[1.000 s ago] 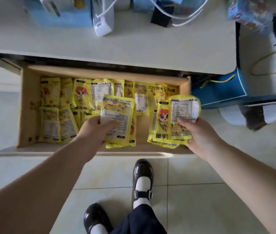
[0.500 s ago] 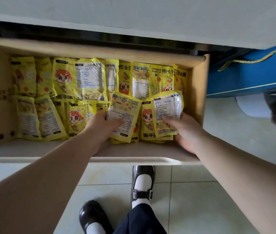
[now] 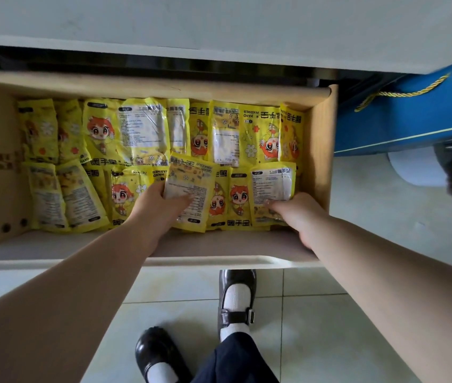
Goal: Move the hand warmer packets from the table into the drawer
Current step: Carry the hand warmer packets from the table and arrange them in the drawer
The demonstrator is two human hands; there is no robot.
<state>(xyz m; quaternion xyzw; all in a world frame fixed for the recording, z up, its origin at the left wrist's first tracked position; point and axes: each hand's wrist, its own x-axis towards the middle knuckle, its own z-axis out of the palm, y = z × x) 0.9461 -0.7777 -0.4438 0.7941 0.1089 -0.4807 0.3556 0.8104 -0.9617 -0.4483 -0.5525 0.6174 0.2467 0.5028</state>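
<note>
The open wooden drawer [image 3: 317, 150] holds several yellow hand warmer packets in two rows. My left hand [image 3: 155, 207] is inside the drawer, fingers gripping a yellow packet [image 3: 189, 186] that lies on the front row near the middle. My right hand [image 3: 299, 214] is at the drawer's front right corner, fingers closed on a stack of packets [image 3: 271, 186] resting on the drawer bottom. Back-row packets [image 3: 142, 131] lie flat, some face up, some back up.
The white tabletop [image 3: 219, 29] overhangs the drawer's back. A blue bag with a gold cord handle [image 3: 401, 111] stands right of the drawer. My black shoes [image 3: 235, 299] are on the tiled floor below the drawer front.
Both hands have moved down and forward into the drawer, carrying their packets from above the front edge onto the front row. The view has tilted closer to the drawer.
</note>
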